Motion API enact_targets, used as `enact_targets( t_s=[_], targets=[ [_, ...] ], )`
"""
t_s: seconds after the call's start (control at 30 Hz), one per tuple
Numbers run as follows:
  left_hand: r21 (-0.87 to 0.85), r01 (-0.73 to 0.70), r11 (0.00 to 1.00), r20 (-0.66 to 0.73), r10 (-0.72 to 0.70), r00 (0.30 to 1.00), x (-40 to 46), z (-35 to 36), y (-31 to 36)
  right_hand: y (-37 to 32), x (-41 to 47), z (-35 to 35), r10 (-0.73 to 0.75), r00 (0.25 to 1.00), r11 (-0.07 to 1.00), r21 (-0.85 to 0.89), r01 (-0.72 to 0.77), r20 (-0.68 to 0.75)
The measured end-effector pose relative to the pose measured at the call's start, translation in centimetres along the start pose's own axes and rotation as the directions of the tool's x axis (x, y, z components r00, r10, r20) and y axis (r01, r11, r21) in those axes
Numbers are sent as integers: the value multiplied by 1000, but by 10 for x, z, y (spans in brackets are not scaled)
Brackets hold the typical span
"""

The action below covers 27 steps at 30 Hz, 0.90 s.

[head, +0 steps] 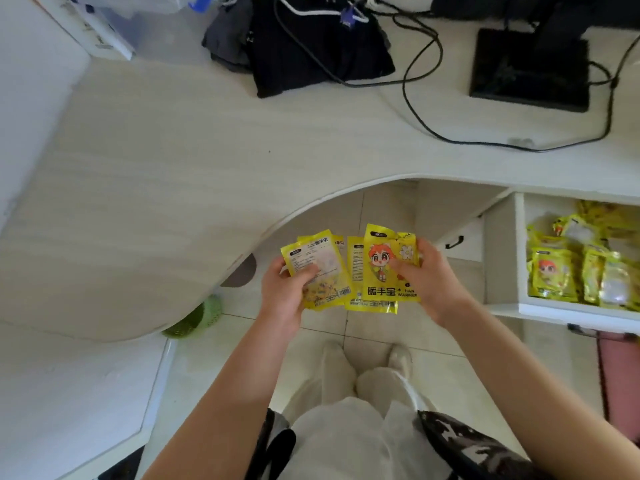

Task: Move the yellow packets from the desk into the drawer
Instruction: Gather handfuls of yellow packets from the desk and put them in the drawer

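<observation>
Both my hands hold yellow hand-warmer packets in the air over the tiled floor, in front of the curved desk edge. My left hand (284, 294) grips a small stack of packets (320, 268) showing their printed backs. My right hand (429, 277) grips several more packets (375, 268), the front one showing a cartoon figure with orange hair. The two bunches overlap in the middle. The white drawer (554, 311) stands pulled out at the right, with several yellow packets (568, 271) lying inside it. No packets lie on the visible part of the desk (173, 188).
Black clothing (311, 46), black cables (422, 109) and a black monitor base (530, 69) sit at the back of the desk. A green basket (194, 318) stands on the floor under the desk edge. A second drawer handle (454, 242) shows left of the open drawer. My legs and feet are below.
</observation>
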<state>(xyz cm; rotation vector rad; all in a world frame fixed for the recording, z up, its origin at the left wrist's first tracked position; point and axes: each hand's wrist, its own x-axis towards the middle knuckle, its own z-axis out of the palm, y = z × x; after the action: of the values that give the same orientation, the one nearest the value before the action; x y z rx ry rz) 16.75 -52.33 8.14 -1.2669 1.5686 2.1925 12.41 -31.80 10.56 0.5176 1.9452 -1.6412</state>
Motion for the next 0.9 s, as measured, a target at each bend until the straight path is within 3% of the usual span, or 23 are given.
enact_targets(
  t_s=[0.4, 0.67, 0.9],
  targets=[
    [171, -3, 985, 139, -21, 990, -65, 143, -92, 85, -63, -175, 75, 986, 969, 245, -37, -150],
    [135, 74, 988, 156, -95, 983, -119, 255, -162, 118, -84, -309, 54, 972, 985, 172, -14, -231],
    [147, 105, 984, 163, -128, 978, -123, 325, -179, 117, -69, -376, 26, 954, 983, 182, 30, -299]
  ],
)
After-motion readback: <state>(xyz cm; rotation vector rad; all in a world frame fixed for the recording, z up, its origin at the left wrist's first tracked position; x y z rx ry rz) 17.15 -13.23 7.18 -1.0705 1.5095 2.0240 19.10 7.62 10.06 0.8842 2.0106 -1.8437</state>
